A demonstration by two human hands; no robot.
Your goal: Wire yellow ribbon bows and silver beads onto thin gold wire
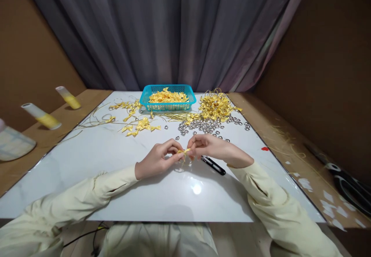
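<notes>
A white tabletop point(116, 187) is seen, with work spread along its far half. A turquoise basket point(168, 106) at the far edge is filled with finished yellow bows, so a good share of the work appears done. Just to its right, a heap of yellow ribbon loops point(216, 106) is left unsorted, and a scatter of small silver bells point(207, 125) is laid near it; much material seems to remain. A few loose bows point(142, 125) are strewn left of the bells.

Nearer, the left hand point(155, 160) and right hand point(214, 148) are brought together over the middle of the table. Black snips point(213, 165) are laid beside the right wrist, untouched. A small yellow ribbon piece point(184, 152) is pinched between thumb and fingertips of both hands, just above the surface; whether a bell is attached cannot be told.
</notes>
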